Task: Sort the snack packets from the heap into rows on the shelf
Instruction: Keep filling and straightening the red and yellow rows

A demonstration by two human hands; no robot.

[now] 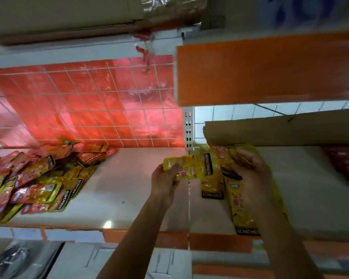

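Our left hand (165, 182) pinches a yellow packet (191, 166) by its left end, above the shelf (129, 178) and just left of the started row (244, 208). Our right hand (252, 178) lies on that row, but blur hides whether its fingers grip. The heap (34, 178) sits well left. We judge that a loose pinch could drop the packet askew and knock the row crooked.

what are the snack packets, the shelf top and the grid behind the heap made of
Snack packets: glossy plastic film, likely; they glint and crease.
Shelf top: smooth painted metal or laminate, unclear; it mirrors a lamp.
Grid: thin pale wire, probably coated metal, over a shiny red plastic-looking sheet.
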